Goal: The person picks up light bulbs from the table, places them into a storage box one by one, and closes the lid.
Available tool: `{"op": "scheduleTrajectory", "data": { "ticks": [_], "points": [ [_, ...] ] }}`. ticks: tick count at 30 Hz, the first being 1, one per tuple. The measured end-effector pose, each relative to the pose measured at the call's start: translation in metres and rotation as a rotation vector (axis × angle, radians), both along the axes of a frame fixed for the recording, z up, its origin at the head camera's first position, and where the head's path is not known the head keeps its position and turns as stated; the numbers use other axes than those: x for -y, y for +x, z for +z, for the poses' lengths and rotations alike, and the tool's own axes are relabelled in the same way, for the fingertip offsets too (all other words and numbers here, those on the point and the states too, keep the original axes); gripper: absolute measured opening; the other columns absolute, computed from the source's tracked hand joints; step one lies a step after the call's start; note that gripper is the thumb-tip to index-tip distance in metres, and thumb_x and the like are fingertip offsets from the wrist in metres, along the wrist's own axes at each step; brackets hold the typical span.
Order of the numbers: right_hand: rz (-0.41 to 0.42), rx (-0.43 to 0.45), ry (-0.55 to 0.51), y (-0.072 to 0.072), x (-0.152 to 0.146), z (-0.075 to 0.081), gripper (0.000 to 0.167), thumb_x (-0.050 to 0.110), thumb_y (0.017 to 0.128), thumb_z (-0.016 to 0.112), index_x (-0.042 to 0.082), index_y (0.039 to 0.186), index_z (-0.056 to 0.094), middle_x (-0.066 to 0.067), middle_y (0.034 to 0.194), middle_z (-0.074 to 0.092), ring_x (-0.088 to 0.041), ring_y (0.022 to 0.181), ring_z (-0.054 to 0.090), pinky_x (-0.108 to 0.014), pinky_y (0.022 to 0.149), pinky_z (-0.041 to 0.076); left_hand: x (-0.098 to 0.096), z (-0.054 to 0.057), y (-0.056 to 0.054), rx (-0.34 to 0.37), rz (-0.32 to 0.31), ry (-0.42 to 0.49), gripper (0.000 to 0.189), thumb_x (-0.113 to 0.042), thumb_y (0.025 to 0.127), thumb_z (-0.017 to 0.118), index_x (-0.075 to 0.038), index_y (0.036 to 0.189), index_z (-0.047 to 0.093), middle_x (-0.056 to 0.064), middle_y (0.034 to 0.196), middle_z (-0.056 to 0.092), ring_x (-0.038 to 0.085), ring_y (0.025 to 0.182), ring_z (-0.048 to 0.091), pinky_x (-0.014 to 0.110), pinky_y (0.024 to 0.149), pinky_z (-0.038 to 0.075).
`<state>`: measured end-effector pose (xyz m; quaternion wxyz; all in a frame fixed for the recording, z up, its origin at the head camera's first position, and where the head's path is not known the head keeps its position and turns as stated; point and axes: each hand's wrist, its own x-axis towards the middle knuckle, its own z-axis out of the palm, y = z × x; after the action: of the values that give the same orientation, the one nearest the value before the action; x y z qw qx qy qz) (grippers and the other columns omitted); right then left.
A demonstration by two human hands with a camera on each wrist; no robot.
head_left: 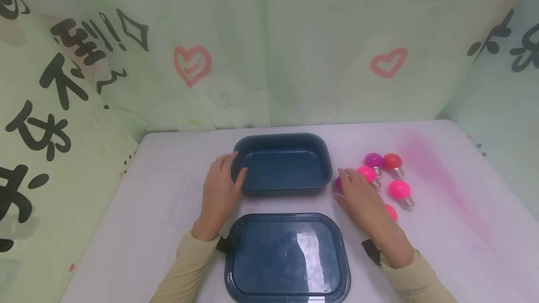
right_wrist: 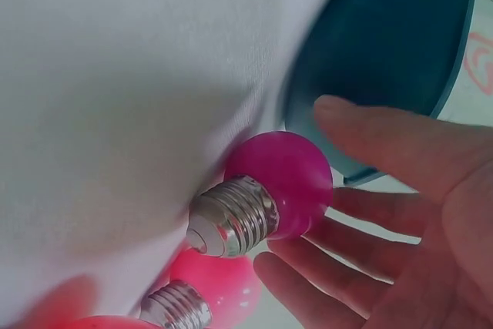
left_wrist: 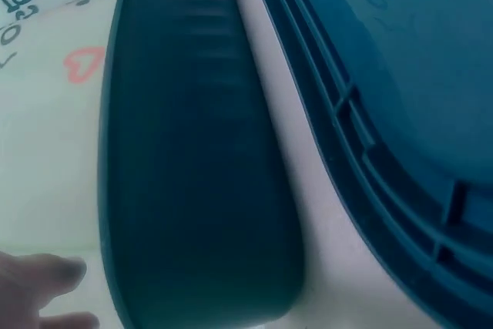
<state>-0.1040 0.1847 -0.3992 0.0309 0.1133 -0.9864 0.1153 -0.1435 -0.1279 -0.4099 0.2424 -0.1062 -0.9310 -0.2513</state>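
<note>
Can see a pale green curtain (head_left: 303, 27) with two red hearts (head_left: 191, 66) and big black writing (head_left: 63, 83), and a pink smear (head_left: 446, 191) on the white table (head_left: 168, 191).

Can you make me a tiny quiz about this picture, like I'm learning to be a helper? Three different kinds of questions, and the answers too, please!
1. Pick one: which of the two hands is beside the bulbs?
A) the left
B) the right hand
C) neither

2. True or false: the blue lid lies inside the blue box.

3. Fill the gap: the purple bulb by the right hand has a ____-coloured screw base.

Key:
1. B
2. False: the blue lid lies outside the blue box, on the table.
3. silver
</note>
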Motion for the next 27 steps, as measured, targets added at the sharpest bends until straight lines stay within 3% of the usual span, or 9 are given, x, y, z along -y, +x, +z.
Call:
{"op": "scheduleTrajectory", "data": {
  "ticks": [10,16,22,27],
  "points": [
    [0.022,-0.018,0.027,0.000,-0.002,-0.001,0.049,0.008,0.075,0.085,-0.003,0.114,0.058,-0.017,0.103,0.060,-0.032,0.096,0.061,-0.044,0.079,0.060,0.008,-0.005,-0.009,0.085,0.002,0.032,0.043,-0.014,0.090,0.071,-0.002,0.130,0.060,0.018,0.123,0.063,0.033,0.110,0.062,0.048,0.091,0.052],
    [0.035,-0.032,0.016,0.000,-0.003,0.000,0.043,0.006,0.074,0.085,-0.001,0.109,0.060,-0.013,0.096,0.060,-0.027,0.088,0.061,-0.040,0.074,0.060,0.016,-0.006,-0.015,0.246,-0.037,0.246,0.044,-0.006,0.089,0.071,-0.002,0.131,0.059,0.019,0.122,0.066,0.031,0.100,0.068,0.044,0.088,0.057],
    [0.024,-0.026,0.036,-0.002,-0.002,0.002,0.045,0.008,0.072,0.087,-0.001,0.107,0.061,-0.011,0.089,0.059,-0.024,0.081,0.060,-0.038,0.070,0.060,0.023,-0.008,-0.025,0.361,-0.073,0.470,0.044,-0.005,0.088,0.072,-0.002,0.131,0.061,0.020,0.123,0.067,0.033,0.103,0.069,0.043,0.088,0.058],
    [0.006,-0.016,0.047,-0.005,-0.001,0.002,0.048,0.009,0.069,0.089,-0.001,0.108,0.062,-0.010,0.086,0.057,-0.023,0.079,0.059,-0.038,0.070,0.060,0.030,-0.010,-0.030,0.461,-0.060,0.610,0.044,-0.009,0.088,0.073,-0.003,0.131,0.062,0.019,0.125,0.066,0.033,0.110,0.067,0.041,0.088,0.058]
  ]
}}
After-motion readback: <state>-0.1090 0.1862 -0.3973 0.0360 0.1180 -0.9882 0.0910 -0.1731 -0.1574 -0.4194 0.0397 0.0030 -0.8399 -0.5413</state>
